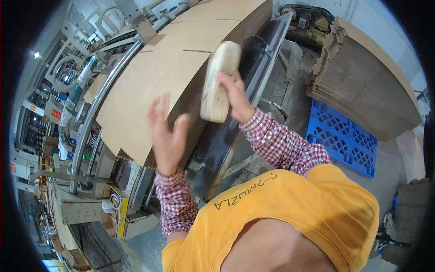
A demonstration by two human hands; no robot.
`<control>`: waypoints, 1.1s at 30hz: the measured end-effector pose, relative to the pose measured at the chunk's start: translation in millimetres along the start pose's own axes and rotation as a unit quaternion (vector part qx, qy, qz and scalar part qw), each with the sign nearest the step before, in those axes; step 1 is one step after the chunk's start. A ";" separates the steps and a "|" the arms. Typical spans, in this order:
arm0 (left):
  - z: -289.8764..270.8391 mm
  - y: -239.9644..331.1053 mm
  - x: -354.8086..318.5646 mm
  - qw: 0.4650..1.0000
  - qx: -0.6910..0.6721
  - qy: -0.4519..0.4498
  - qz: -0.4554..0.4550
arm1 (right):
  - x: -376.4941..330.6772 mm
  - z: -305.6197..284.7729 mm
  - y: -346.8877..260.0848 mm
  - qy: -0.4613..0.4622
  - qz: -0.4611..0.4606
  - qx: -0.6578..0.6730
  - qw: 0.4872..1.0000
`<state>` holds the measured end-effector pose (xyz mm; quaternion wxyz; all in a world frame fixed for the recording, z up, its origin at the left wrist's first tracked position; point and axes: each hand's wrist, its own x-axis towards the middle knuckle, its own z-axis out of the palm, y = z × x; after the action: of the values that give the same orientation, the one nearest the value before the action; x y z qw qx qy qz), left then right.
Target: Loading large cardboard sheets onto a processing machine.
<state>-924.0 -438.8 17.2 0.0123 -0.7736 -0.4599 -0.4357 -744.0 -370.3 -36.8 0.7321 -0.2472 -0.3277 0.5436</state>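
My right hand (236, 97) grips a pale wooden block (221, 63) with rounded edges, its thumb lying across the face. The block is held upright beside the edge of a tall stack of flat brown cardboard sheets (149, 77). Whether it touches the sheets I cannot tell. My left hand (166, 138) is raised over the near end of the stack, fingers spread and slightly blurred, with nothing in it. Dark slots show in the top sheet. Red-and-white checked sleeves cover both my forearms.
A metal rail (106, 93) runs along the stack's left side, with machinery beyond. A dark sloping bench (217, 145) lies along its right side. At right, more stacked cardboard (362, 81) stands by a blue pallet (342, 136). A yellow-edged box (121, 217) sits lower left.
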 end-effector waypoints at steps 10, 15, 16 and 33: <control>-6.2 -76.4 -62.6 0.955 0.105 0.169 -0.220 | 178.8 -96.5 43.1 0.305 0.007 -0.371 0.877; -14.0 -93.3 -84.8 0.939 0.103 0.215 -0.246 | 161.5 -95.4 47.7 0.201 0.015 -0.253 0.946; -11.1 -100.3 -80.0 0.942 0.096 0.224 -0.232 | 166.3 -106.8 42.9 0.204 -0.026 -0.191 0.960; -3.2 -107.4 -90.8 0.920 0.181 0.256 -0.236 | 284.5 -216.8 -102.3 0.277 -0.143 -0.134 0.941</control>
<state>-1021.6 -441.8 -84.1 0.1663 -0.4892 -0.6811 -0.5188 -461.6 -128.3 -47.0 0.8242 -0.4342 -0.2131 0.2945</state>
